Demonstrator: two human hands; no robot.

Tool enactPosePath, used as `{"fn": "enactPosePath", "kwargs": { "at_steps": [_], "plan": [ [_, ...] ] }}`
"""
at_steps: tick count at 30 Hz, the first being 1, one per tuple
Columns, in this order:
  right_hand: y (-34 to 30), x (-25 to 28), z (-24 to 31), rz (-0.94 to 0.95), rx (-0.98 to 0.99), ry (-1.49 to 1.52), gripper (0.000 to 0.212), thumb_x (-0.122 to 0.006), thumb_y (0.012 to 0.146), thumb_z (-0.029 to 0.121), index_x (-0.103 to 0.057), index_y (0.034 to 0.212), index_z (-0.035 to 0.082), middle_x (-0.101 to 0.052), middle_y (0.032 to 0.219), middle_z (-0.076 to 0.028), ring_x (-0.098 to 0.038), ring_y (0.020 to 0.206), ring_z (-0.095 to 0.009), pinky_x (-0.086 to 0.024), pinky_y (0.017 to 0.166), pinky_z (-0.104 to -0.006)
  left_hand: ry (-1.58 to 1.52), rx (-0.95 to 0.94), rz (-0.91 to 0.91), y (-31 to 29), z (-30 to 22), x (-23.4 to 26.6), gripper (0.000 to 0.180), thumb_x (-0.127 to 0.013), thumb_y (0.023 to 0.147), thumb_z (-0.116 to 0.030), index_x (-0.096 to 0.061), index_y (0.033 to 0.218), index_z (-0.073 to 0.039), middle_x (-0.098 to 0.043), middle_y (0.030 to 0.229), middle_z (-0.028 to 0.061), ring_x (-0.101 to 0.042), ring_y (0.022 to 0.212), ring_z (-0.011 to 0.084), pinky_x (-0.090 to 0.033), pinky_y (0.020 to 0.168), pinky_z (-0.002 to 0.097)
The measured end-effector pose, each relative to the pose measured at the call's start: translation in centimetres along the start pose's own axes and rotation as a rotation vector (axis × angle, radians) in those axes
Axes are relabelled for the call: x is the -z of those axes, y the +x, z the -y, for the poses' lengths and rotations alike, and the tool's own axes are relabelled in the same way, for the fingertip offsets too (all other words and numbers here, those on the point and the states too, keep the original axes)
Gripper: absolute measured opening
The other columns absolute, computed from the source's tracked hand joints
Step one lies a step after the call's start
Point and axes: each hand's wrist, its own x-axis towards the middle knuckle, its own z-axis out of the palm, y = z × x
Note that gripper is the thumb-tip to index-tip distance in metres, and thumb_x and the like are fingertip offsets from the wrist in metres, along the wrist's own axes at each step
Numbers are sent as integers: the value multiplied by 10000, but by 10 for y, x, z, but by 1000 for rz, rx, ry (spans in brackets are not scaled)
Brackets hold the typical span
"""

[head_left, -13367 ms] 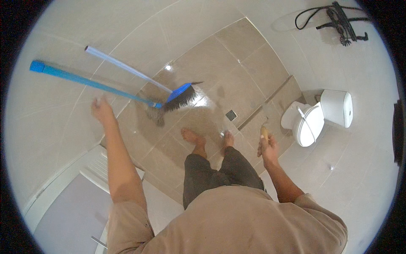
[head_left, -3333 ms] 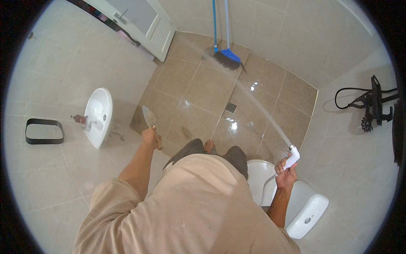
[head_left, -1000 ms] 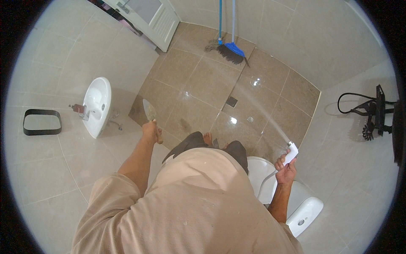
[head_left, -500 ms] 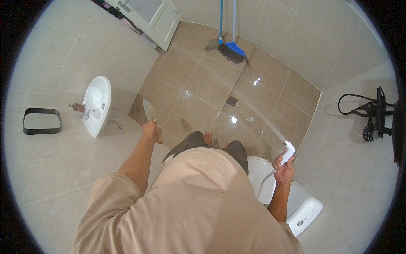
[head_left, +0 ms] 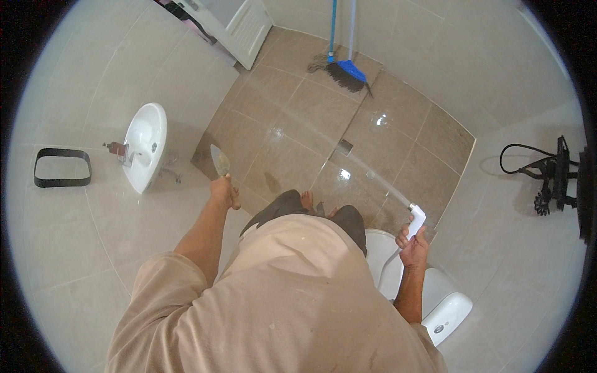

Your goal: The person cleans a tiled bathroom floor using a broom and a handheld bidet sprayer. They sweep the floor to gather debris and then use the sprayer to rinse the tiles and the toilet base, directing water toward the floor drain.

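My left hand is closed around the handle of a trowel, whose pointed, stained blade sticks out forward over the floor by the left wall. On the right, my right hand grips a white bidet sprayer. A jet of water shoots from its nozzle toward the far left, passing above a square floor drain. The sprayer's pale hose runs down past the toilet. Brown floor tiles shine wet in places.
A broom with blue head and a grey string mop lean at the far wall. The white door stands far left. A wash basin and a black-framed mirror hang on the left wall; black fittings are at right.
The sprayer in my right hand has shifted slightly left, and its jet has swung further left across the floor. My left hand with the trowel has hardly moved.
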Motion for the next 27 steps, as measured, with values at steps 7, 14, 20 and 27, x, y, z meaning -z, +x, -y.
{"fn": "enactPosePath", "kwargs": {
  "at_steps": [7, 14, 20, 27],
  "plan": [
    [4, 7, -1, 30, -42, -29, 525, -474, 1036, 476, -500, 1378, 80, -595, 892, -73, -484, 658, -176, -379, 611, -312, -16, 17, -46, 1, 22, 13, 295, -643, 971, -234, -531, 1106, 3, -556, 823, 146, -564, 594, 285, -466, 505, 442],
    [10, 25, 7, 11, -112, -112, 502, -473, 1040, 463, -524, 1368, 86, -589, 886, -51, -468, 668, -165, -368, 613, -304, 13, 77, -150, -52, 27, 14, 323, -606, 986, -171, -552, 1217, 49, -613, 1002, 201, -618, 757, 310, -486, 608, 457],
    [19, 33, 10, -78, -162, -280, 475, -449, 1052, 460, -543, 1346, 98, -578, 871, -23, -450, 674, -146, -356, 614, -293, -4, 69, -202, -74, 65, 39, 322, -601, 990, -176, -534, 1207, 52, -602, 984, 193, -604, 721, 314, -466, 581, 466],
    [26, 61, 25, -54, -322, -337, 501, -430, 1049, 489, -517, 1349, 97, -567, 848, -32, -450, 653, -139, -356, 584, -293, -39, 130, -238, -115, 102, 50, 243, -622, 979, -227, -543, 1093, -27, -514, 887, 117, -581, 648, 288, -493, 528, 440]
  ]
}}
